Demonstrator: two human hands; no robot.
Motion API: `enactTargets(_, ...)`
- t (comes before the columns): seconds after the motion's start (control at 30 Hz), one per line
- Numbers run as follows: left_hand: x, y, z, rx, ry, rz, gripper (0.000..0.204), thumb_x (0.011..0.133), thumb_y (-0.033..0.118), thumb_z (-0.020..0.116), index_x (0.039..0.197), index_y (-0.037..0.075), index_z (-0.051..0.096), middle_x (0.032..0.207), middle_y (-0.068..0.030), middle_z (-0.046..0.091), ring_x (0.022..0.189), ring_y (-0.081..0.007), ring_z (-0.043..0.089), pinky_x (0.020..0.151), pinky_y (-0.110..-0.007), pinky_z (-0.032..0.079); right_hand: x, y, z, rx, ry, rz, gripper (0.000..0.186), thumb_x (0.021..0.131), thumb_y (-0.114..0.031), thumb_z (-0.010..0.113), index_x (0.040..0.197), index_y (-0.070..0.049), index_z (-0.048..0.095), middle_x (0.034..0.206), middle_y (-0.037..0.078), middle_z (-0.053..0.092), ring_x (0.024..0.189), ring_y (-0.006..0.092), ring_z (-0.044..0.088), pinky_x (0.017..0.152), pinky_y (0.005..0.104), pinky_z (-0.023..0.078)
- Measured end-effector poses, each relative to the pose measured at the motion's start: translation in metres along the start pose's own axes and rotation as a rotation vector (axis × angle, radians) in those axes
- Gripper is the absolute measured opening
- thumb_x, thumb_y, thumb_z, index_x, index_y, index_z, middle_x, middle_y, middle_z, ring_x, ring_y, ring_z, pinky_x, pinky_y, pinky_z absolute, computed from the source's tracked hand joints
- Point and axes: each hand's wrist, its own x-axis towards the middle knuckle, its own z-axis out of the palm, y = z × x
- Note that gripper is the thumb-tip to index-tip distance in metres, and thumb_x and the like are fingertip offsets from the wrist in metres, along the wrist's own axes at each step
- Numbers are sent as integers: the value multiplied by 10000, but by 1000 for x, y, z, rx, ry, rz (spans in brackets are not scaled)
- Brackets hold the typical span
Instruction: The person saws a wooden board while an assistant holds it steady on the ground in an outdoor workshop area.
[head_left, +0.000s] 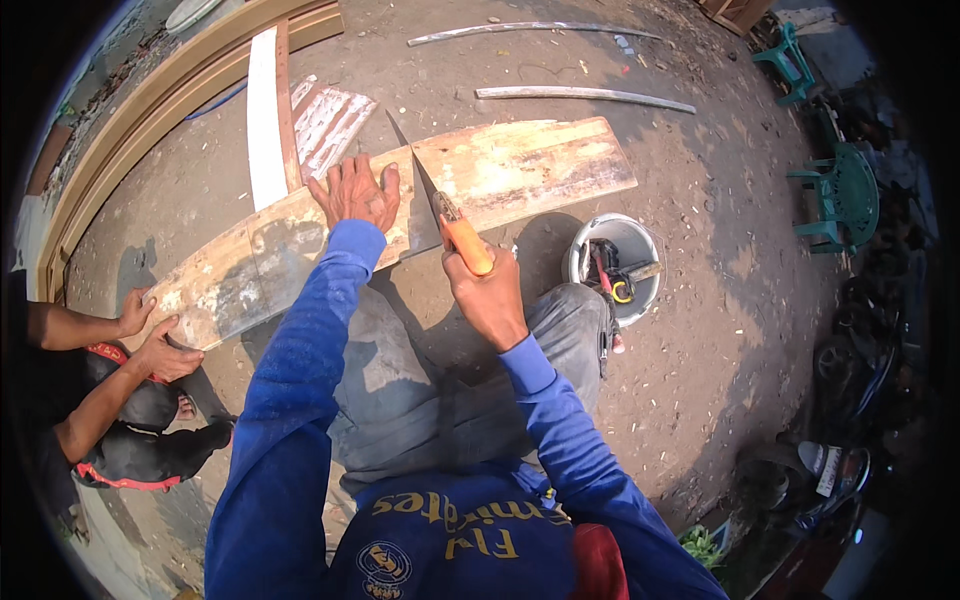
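A long, weathered wooden board (520, 160) lies crosswise in front of me. My left hand (358, 198) is pressed flat on it, fingers apart, just left of a handsaw (420, 170). My right hand (485, 290) grips the saw's orange handle, and the blade lies across the board at roughly its middle, angled away from me. At the board's left end a co-worker's two hands (160, 352) hold it. Part of the board's near edge is hidden by my arms.
A bucket of tools (640, 240) stands right of my knee. Long planks (140, 130), a white strip (265, 120) and a slatted piece (330, 135) lie beyond the board, with two narrow strips (590, 94) farther off. Green plastic chairs (840, 195) and motorbikes (810, 480) line the right side.
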Motion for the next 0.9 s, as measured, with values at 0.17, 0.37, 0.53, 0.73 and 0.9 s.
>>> enactTargets(0.17,2,-5,11,54,96,14,544,1015,494,552,1313,51,659,1274,-141,657,1313,-338,539,1242,-712,130,-2,-12,-8,-24,-58,35,267,876,-210,681,819,48,648,696,242,649,656,363,666,688,467,513)
enactTargets(0.37,-5,4,9,21,44,24,534,1010,484,582,1324,59,657,1292,-132,659,1331,-338,532,1239,-711,139,48,-64,-24,-105,-192,68,474,902,-386,671,808,77,705,716,272,689,725,437,717,710,490,551)
enactTargets(0.53,2,-2,11,37,61,-23,514,1007,482,586,1286,59,670,1294,-131,660,1325,-337,535,1234,-717,142,14,-41,-12,-97,-80,107,587,967,-469,642,787,88,684,683,282,667,687,441,698,686,518,523)
enactTargets(0.73,1,-1,3,28,48,6,491,1028,467,538,1259,56,674,1242,-145,657,1288,-343,550,1227,-715,158,4,-17,-10,-53,-44,42,494,997,-396,643,804,58,666,580,119,546,572,169,536,569,412,433)
enactTargets(0.9,-2,-3,1,17,25,-24,471,1030,443,541,1253,50,674,1249,-154,654,1277,-346,551,1211,-708,184,56,-77,-24,247,-327,285,384,1021,-366,627,800,-52,635,589,-41,499,464,68,447,414,290,332)
